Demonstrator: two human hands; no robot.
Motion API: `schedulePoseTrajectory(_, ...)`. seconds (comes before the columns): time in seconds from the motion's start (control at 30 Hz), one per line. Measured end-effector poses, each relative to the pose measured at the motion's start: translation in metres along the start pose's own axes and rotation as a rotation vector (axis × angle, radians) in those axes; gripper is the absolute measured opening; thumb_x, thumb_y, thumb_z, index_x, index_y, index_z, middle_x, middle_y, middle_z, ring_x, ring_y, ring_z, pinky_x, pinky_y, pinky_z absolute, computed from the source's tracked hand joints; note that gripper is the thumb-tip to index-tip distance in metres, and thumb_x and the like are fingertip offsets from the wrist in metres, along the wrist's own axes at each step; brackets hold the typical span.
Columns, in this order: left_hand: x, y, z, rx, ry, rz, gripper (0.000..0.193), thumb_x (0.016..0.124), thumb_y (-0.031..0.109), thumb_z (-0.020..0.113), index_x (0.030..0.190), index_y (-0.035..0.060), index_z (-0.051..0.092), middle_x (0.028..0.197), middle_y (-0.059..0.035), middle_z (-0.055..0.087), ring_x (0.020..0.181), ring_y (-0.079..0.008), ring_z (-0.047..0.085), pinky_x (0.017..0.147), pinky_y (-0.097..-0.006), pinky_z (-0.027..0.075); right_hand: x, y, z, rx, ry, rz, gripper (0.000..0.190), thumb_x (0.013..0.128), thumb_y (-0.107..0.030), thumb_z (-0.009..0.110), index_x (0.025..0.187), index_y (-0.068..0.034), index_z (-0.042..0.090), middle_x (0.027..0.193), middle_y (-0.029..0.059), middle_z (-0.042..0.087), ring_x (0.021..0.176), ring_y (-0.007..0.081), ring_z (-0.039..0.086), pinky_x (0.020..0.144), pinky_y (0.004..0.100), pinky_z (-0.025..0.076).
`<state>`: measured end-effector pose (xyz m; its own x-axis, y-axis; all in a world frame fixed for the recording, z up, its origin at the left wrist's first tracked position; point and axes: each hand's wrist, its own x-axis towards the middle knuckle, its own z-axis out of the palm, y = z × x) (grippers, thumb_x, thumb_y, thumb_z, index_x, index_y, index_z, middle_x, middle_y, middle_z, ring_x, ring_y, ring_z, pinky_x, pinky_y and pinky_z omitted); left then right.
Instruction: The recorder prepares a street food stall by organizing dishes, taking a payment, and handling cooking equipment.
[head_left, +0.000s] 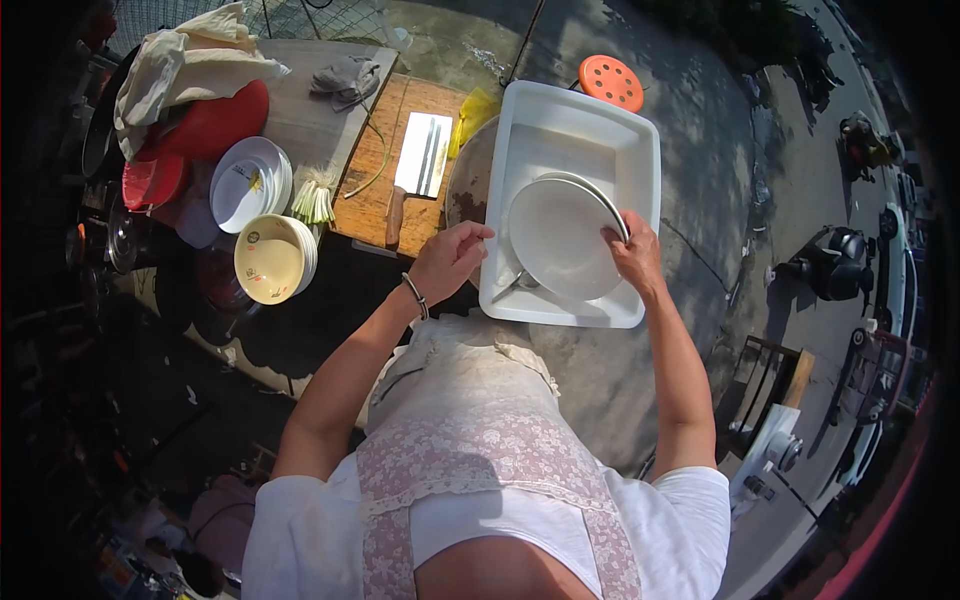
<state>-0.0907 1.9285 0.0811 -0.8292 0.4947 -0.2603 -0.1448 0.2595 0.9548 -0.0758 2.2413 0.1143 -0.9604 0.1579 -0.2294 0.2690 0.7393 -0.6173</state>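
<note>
A white rectangular plastic basin (574, 112) is in front of me, with at least two large white bowls (566, 240) tilted inside it. My right hand (637, 251) grips the bowls by their right edge, thumb on the inner face. Beside the basin's left rim is my left hand (450, 259), its fingers curled. No object shows in it, and whether it touches the rim is unclear. Part of a metal utensil (527, 280), perhaps a spoon, pokes out below the bowls at the basin's near left corner.
Left of the basin, a cleaver (424, 154) lies on a wooden board (367, 199). Beyond are trimmed scallions (315, 199), stacked white bowls (240, 187), yellow bowls (270, 259) and a grey cloth (345, 81). An orange stool (611, 82) stands behind the basin; vehicles (829, 262) line the road at right.
</note>
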Motion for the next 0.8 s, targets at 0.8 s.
schedulePoseTrajectory(0.8, 0.093, 0.095, 0.045, 0.225, 0.574, 0.497, 0.032, 0.084, 0.011, 0.061, 0.113, 0.0077, 0.047, 0.083, -0.0121, 0.058, 0.077, -0.0288, 0.061, 0.072, -0.0379, 0.048, -0.032, -0.054, -0.1, -0.382, 0.729, -0.857, 0.023, 0.094, -0.017, 0.053, 0.105, 0.003, 0.053, 0.096, 0.0157, 0.06, 0.082, 0.0326, 0.058, 0.069, 0.0408, 0.047)
